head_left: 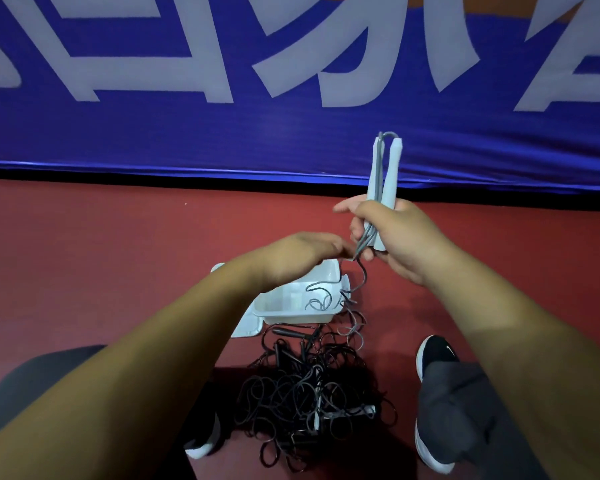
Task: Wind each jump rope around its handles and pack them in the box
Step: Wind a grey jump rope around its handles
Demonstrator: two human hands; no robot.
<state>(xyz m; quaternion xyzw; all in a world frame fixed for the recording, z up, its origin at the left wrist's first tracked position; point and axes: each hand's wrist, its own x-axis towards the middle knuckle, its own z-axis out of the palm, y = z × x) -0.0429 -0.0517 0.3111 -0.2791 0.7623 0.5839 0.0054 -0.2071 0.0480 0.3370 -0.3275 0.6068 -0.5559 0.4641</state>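
Floor [101,254], red and flat, runs from the white box [278,318] back to the blue banner [222,140]. The right hand [395,237] grips two pale handles [394,168] upright above the box. The left hand [305,251] pinches their gray rope [362,277] just below. Black ropes [309,393] lie tangled beside the box.

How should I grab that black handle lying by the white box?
Pinch the black handle around its middle, coming down from above: it lies flat beside the white box, at the edge of the black rope tangle, so its sides look free.
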